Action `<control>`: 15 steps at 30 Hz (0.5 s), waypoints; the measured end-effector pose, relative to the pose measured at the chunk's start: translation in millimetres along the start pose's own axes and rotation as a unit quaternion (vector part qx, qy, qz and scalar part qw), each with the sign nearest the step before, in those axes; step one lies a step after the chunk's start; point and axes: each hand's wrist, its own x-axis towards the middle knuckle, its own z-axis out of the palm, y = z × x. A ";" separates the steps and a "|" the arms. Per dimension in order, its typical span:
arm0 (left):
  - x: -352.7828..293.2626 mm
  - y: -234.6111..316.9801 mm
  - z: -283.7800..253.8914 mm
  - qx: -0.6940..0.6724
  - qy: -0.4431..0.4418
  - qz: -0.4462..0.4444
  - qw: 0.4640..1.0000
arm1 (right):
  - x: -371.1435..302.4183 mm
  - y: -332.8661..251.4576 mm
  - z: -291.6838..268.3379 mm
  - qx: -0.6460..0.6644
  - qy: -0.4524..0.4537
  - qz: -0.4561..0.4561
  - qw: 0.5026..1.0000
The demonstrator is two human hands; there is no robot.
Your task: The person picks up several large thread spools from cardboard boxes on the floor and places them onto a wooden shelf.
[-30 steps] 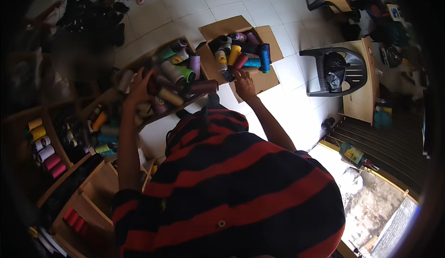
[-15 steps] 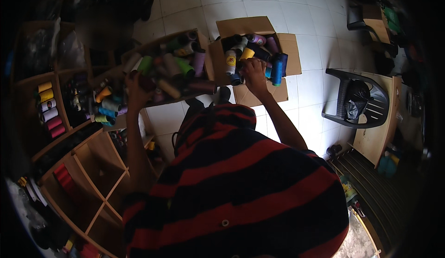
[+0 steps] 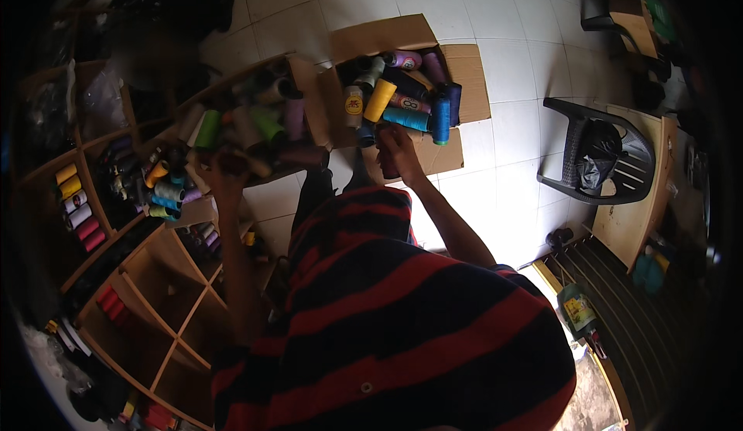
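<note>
My right hand (image 3: 401,151) is closed around a dark maroon thread spool (image 3: 386,165) at the near edge of an open cardboard box (image 3: 472,83). Inside that box lie a yellow spool (image 3: 379,100), a turquoise spool (image 3: 406,119), a blue spool (image 3: 441,120) and several others, some purple or dark. Over a second box (image 3: 309,90) to the left, my left hand (image 3: 220,179) has its fingers around a dark reddish spool (image 3: 234,163). Green spools (image 3: 207,129) and brown ones fill this shaded box. Fingertips of the left hand are partly lost in shadow.
Wooden cubby shelves (image 3: 174,307) stand at the left, some compartments holding yellow, white, pink and red spools (image 3: 93,230). On the right, a dark plastic chair (image 3: 553,183) carries a black bag (image 3: 597,160). White floor tiles (image 3: 503,152) lie between box and chair.
My right hand has come away from the yellow spool toward the box's near edge and now shows a maroon spool. My left hand stays over the left box. The whole view has shifted slightly.
</note>
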 end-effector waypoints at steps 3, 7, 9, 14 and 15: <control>16.4 -5.4 -1.5 0.039 0.012 0.069 0.997 | 8.5 -3.4 -7.4 -0.170 0.035 -0.120 0.977; 29.2 -17.1 -7.9 0.055 -0.045 0.106 0.992 | 34.9 -36.1 -28.7 -0.436 0.102 -0.329 0.831; 30.5 -29.7 -7.3 0.020 -0.081 0.077 0.994 | 43.5 -53.0 -32.7 -0.542 0.104 -0.342 0.761; 31.2 -48.3 -7.6 0.006 -0.110 0.054 0.992 | 71.4 -58.5 -34.7 -0.620 0.061 -0.312 0.717; 32.0 -43.0 -12.6 -0.001 -0.110 0.069 0.992 | 68.6 -71.7 -29.5 -0.591 0.055 -0.294 0.749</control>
